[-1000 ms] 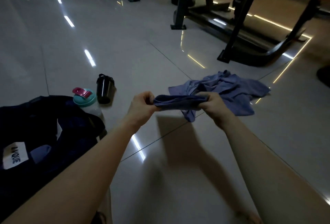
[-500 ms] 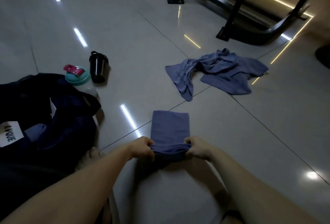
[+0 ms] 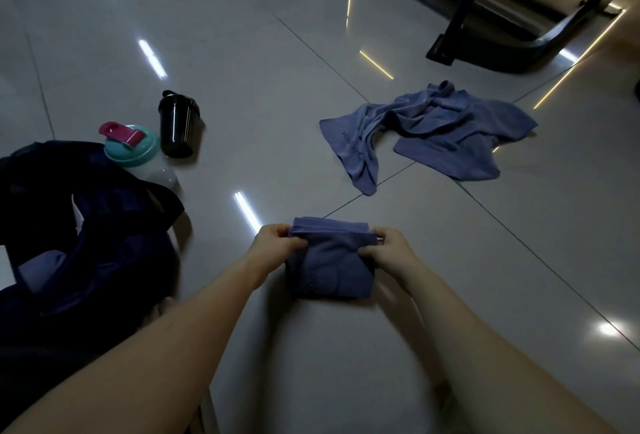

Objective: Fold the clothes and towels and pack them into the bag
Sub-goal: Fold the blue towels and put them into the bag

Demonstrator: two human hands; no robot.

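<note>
A small blue-grey towel (image 3: 330, 265) lies folded into a compact square on the tiled floor in front of me. My left hand (image 3: 277, 243) pinches its far left corner, and my right hand (image 3: 386, 248) pinches its far right corner, both at the doubled far edge. A second towel of the same colour (image 3: 436, 129) lies crumpled and unfolded on the floor further away to the right. The dark bag (image 3: 76, 243) sits open at my left, with a piece of blue-grey cloth (image 3: 38, 271) showing inside it.
A black shaker cup (image 3: 177, 125) and a clear bottle with a teal lid and pink cap (image 3: 133, 149) stand beside the bag. Black gym machine frames (image 3: 512, 21) rise at the far right. A bare foot (image 3: 162, 309) shows by the bag.
The towel went from held in the air to laid on the floor, and its near edge has been folded over to the far edge, halving its length. Both hands moved away from me with that edge.
</note>
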